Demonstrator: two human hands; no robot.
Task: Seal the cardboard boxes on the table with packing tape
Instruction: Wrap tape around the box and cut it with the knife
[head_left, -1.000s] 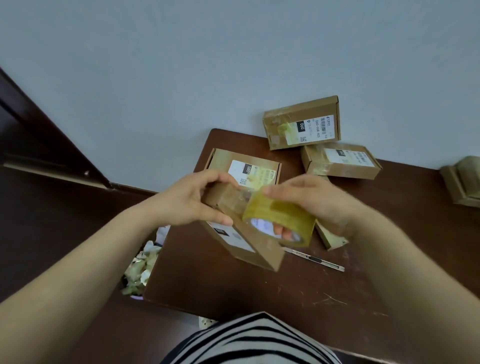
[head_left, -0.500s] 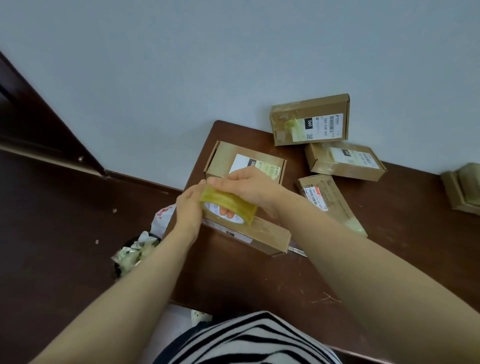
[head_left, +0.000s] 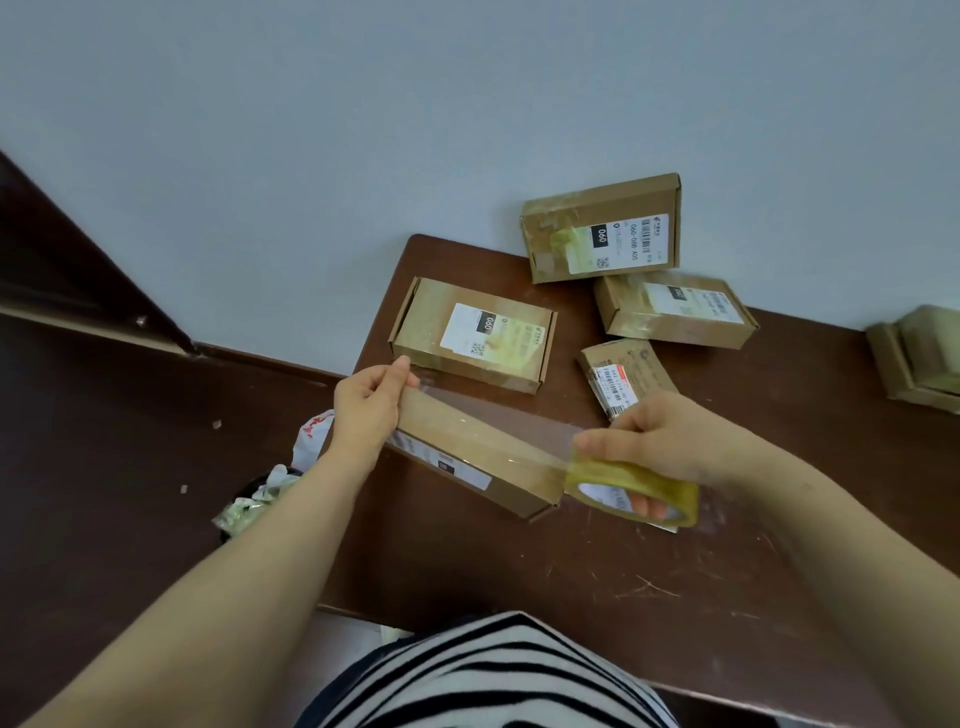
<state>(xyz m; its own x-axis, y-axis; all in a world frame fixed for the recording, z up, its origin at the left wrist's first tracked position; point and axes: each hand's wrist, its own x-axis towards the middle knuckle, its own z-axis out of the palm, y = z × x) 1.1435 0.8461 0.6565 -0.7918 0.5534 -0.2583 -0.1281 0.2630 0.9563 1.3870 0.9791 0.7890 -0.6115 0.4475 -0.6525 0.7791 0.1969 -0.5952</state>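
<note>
Pinched the clear tape strip's (head_left: 498, 421) free end in the left hand (head_left: 371, 402), at the left end of the nearest cardboard box (head_left: 467, 457) on the table (head_left: 519, 571); gripped the packing tape roll (head_left: 631, 480) in the right hand (head_left: 660, 441), fingers through its core, beside the box's right end.

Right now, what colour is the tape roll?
Translucent yellow tape roll, gripped by the right hand; clearest in the head view.

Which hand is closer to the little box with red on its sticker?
Right. The right hand, holding the tape roll, is just in front of that little box. The left hand pinches the tape strip at its end, far off to the box's left.
</note>
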